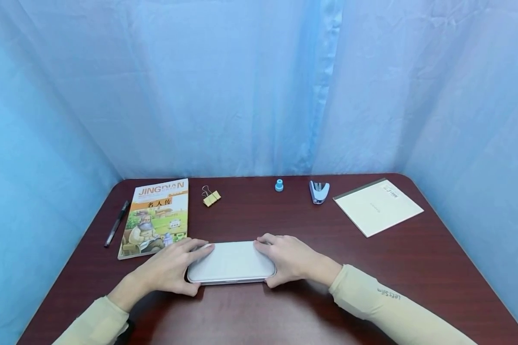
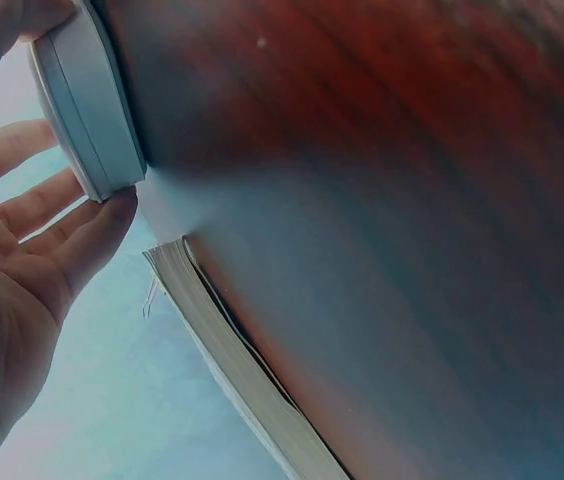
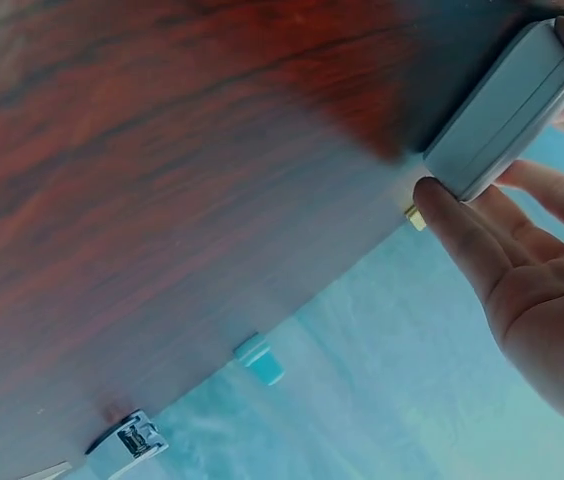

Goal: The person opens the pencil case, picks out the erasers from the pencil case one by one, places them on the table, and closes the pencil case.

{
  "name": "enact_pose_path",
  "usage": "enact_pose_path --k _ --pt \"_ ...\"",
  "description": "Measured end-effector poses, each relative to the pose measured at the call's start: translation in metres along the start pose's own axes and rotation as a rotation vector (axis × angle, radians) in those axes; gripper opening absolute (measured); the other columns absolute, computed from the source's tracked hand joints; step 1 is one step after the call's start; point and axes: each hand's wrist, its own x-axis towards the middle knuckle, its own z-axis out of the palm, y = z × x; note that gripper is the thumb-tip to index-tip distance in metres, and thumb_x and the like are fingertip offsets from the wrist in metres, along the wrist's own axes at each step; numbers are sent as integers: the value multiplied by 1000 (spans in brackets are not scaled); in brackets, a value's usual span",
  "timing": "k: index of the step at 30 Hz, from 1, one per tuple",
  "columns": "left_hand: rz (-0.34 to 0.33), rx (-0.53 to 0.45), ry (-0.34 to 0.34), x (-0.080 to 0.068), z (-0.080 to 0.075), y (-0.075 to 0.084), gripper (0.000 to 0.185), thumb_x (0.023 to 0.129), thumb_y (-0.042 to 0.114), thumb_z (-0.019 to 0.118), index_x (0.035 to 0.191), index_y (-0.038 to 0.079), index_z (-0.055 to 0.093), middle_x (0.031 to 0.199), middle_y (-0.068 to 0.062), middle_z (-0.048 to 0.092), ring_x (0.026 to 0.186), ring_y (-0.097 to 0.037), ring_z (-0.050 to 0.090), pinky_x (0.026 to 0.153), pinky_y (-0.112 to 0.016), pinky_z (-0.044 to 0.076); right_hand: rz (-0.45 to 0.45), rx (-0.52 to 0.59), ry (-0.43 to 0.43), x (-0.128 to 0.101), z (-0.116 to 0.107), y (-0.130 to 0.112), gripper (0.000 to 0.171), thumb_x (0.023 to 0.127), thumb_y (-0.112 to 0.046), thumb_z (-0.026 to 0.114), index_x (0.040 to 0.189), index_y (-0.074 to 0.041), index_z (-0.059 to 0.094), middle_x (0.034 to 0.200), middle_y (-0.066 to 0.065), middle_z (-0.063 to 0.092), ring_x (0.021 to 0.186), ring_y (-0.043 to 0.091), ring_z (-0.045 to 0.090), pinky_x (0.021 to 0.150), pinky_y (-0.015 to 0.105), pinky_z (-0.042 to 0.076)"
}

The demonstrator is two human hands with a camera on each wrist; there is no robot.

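Observation:
A flat white case (image 1: 233, 261) with rounded corners lies near the front middle of the table, its long side running left to right. My left hand (image 1: 172, 266) grips its left end, thumb at the near edge and fingers over the far side. At the right end, my right hand (image 1: 291, 258) holds it the same way. A seam runs along the side of the case (image 2: 87, 100) in the left wrist view. The right wrist view shows the fingers and thumb at the edges of the case (image 3: 502, 115).
An illustrated book (image 1: 157, 220) lies left of the case, a black pen (image 1: 117, 223) beyond it. Along the back are a yellow binder clip (image 1: 212, 198), a small blue cap-like piece (image 1: 278, 185) and a small stapler (image 1: 318, 191). A cream notepad (image 1: 377, 207) lies at right.

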Motion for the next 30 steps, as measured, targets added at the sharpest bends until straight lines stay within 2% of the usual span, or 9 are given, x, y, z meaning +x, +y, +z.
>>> enact_pose_path --k 3,9,19,25,30 --pt "16 22 10 1 0 0 81 72 45 79 143 12 60 131 -9 61 113 -23 60 82 -40 59 4 8 -9 1 -1 1 84 70 -44 81 141 -4 59 138 9 58 101 22 67 85 37 59" --pt "44 39 29 1 0 1 80 71 43 78 141 9 61 129 -13 61 112 -25 60 81 -39 59 -11 51 -26 2 -4 4 83 71 -42 82 140 -3 59 139 11 58 106 20 66 86 36 59" --pt "59 81 18 1 0 1 81 71 45 78 142 9 60 129 -15 62 110 -27 61 80 -40 59 -3 123 -50 3 -3 7 83 72 -40 83 142 -3 58 140 9 56 102 17 65 85 30 57" --pt "27 32 -36 3 -5 1 82 73 45 79 144 9 58 132 -15 60 115 -29 61 87 -43 58 25 205 -77 1 -7 11 81 74 -39 83 142 -4 58 142 7 55 117 16 59 94 31 54" --pt "-2 -23 -70 1 -8 0 81 75 44 80 146 11 57 136 -14 59 118 -28 60 91 -44 57 31 231 -90 1 -5 13 81 75 -41 83 144 -5 58 144 5 53 119 17 59 97 32 53"
